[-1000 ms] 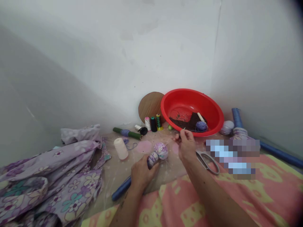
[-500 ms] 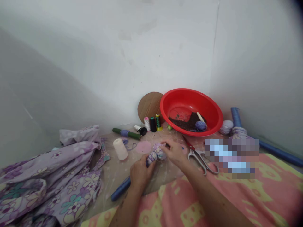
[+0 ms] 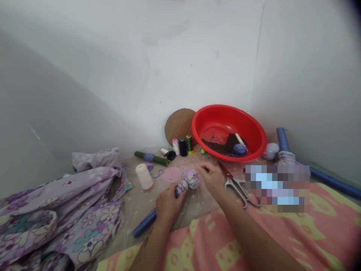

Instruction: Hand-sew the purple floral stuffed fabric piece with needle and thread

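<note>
Stick [image 3: 144, 224] is clamped in left hand [image 3: 168, 205]; right hand [image 3: 212, 177] looks pinched together, contents unclear. Slack grip could twist the cloth ball [image 3: 191, 178].

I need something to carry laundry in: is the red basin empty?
No, the basin is partly filled: a purple yarn ball and dark material lie inside.

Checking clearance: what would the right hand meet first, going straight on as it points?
Probably the black thread spool, standing near the cardboard disc; whether the right hand would pass above it is unclear.
</note>
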The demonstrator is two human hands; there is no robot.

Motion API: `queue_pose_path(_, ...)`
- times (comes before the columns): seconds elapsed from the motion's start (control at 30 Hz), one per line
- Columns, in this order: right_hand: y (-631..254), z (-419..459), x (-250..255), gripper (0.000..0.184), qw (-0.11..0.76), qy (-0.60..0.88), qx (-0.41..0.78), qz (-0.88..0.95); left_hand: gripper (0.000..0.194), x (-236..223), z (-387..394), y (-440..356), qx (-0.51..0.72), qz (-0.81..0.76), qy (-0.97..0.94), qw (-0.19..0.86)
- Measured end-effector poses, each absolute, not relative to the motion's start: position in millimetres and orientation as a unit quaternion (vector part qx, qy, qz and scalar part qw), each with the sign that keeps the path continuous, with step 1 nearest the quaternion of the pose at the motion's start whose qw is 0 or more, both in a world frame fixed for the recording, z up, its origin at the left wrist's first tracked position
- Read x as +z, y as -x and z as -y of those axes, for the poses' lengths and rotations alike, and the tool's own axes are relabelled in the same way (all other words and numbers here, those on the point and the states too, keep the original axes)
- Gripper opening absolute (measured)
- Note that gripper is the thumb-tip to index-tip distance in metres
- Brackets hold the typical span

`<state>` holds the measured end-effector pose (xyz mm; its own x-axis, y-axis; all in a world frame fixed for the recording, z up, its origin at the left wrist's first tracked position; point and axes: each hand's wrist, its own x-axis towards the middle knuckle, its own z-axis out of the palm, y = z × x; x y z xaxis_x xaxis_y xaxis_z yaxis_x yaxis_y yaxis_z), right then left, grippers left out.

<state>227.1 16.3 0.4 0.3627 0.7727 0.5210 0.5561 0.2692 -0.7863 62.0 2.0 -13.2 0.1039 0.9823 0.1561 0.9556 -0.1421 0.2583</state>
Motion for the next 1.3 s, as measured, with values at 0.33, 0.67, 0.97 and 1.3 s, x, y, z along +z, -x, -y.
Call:
queue_pose_path(0.33,-269.2,-24.2,-1.6,0.038,0.662,0.641,0.057,0.384,0.049,-18.4,-4.1,-60.3,0.158,-0.648,-0.744,0.036)
queue_pose_path(0.67,-201.5,-7.4,-5.1,0.023,0.345,0.561,0.054,0.75,0.045,-16.9,-4.7,-59.4,0.161,-0.636,-0.755,0.015)
queue_pose_path(0.97,-198.5,-7.8,-4.2,0.02,0.257,0.619,0.019,0.742,0.047,-16.5,-2.9,-60.8,0.153,-0.639,-0.753,0.021)
queue_pose_path(1.3,-203.5,-7.0,-5.2,0.021,0.308,0.563,0.017,0.767,0.048,-15.6,-2.2,-61.6,0.157,-0.637,-0.754,0.026)
